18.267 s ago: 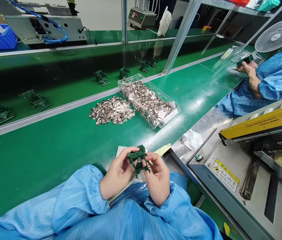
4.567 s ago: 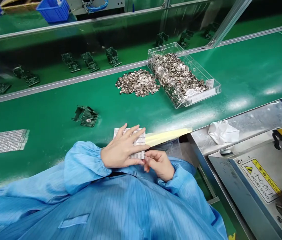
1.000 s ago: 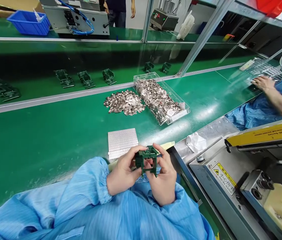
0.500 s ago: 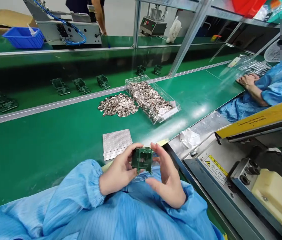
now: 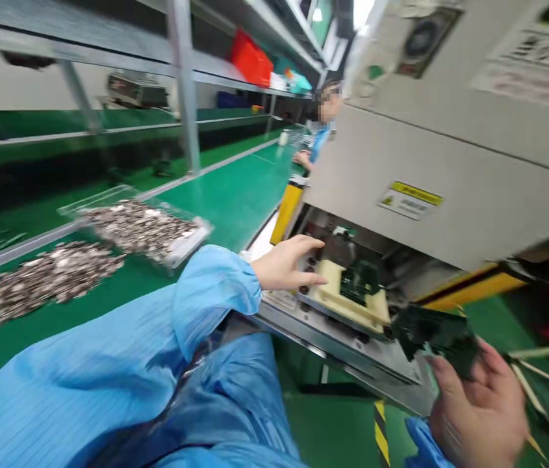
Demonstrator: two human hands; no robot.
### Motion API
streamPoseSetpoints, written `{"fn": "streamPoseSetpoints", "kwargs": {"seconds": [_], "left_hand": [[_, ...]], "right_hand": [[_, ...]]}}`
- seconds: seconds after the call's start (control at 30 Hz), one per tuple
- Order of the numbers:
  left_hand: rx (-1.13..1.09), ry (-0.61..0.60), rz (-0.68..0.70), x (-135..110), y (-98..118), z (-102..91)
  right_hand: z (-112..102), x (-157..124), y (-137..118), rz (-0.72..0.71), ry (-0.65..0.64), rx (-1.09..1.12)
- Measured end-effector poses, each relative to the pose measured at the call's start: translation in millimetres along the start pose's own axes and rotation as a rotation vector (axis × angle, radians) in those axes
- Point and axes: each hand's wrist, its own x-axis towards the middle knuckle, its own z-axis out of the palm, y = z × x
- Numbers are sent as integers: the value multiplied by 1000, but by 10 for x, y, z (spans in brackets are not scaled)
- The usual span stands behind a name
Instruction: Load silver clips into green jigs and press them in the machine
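My right hand [image 5: 481,406] grips a dark green plastic part [image 5: 434,335] by its near end, out at the lower right; motion smears its outline. Nothing is in my left hand [image 5: 286,263], which has thumb and fingers spread just left of a cream-coloured fixture block [image 5: 327,289]. Another dark green part [image 5: 359,281] sits in that fixture, under the housing of a large pale machine [image 5: 430,175]. The machine's metal base plate [image 5: 391,361] extends in front of the fixture.
On the green bench to the left lie a pile of small metal pieces [image 5: 45,279] and a clear tray [image 5: 189,244] full of them. Yellow guard bars [image 5: 288,209] flank the machine opening. A co-worker [image 5: 320,133] is farther back.
My view has swung right from bench to machine. My hands have separated: the left has let go and moved to the fixture; a dark green part is in the right, farther right.
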Motion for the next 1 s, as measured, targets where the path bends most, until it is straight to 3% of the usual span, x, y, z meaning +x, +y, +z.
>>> {"fn": "streamPoseSetpoints", "kwargs": {"seconds": [0.07,0.2,0.33,0.4,0.47,0.6,0.7,0.77,0.83,0.9,1.0], "left_hand": [[-13,-39,9,251,45,217],[-57,-163,-19,516,151,520],[-209,-187,-104,593,203,643],[-339,-89,-144,516,212,542],[-452,-22,-165,321,205,307],[-393,-59,-268,-371,107,-294],[-326,-90,-370,-934,-63,-491],[-307,-87,-398,-1197,-219,-440],[-281,-73,-367,-1322,-381,-303],[-275,-80,-306,-1328,-509,-154],[-274,-102,-275,-1242,-569,-20]], "right_hand": [[-30,51,-33,33,97,25],[19,290,-25,-8,63,40],[131,610,-51,-53,-159,-38],[228,744,-93,-68,-283,-46],[345,850,-138,-98,-369,-79],[577,1008,-218,-144,-552,-193],[698,1062,-234,-140,-606,-188],[690,1028,-179,-147,-578,-218],[545,911,-51,-168,-472,-289],[254,710,132,-148,-275,-397],[-221,361,399,24,49,-557]]}}
